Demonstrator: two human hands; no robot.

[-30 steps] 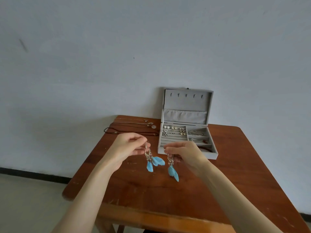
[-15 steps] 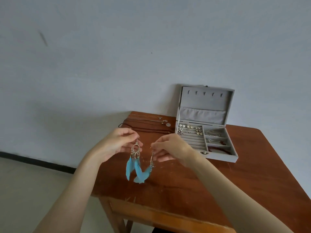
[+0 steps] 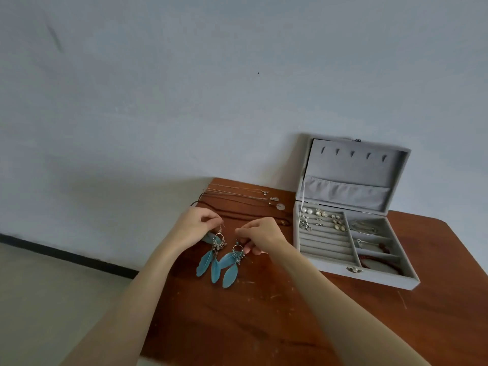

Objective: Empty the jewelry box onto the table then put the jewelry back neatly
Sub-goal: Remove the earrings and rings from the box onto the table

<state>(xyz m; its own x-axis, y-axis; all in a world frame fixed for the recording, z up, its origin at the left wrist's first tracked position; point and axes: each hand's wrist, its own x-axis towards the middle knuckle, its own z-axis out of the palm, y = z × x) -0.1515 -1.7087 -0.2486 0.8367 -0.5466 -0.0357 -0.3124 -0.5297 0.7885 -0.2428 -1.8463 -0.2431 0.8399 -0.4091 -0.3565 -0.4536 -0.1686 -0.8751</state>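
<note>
A grey jewelry box [image 3: 327, 265] stands open at the back right of the wooden table [image 3: 264, 318], with small earrings [image 3: 320, 219] in its ring rolls and bracelets in the side compartments. My left hand [image 3: 196, 227] pinches the hook of one blue feather earring [image 3: 211, 256]. My right hand [image 3: 260, 237] pinches the top of the second blue feather earring [image 3: 229, 268]. Both earrings are low at the table's left side, their feathers on or just above the wood.
Several thin necklaces [image 3: 245, 198] and a dark cord lie stretched out at the table's back left, behind my hands. The wall is right behind the box. The table's left edge drops to the floor [image 3: 52, 299].
Both hands have carried the feather earrings left and down toward the table, away from the box. The view has swung left, so the box sits further right.
</note>
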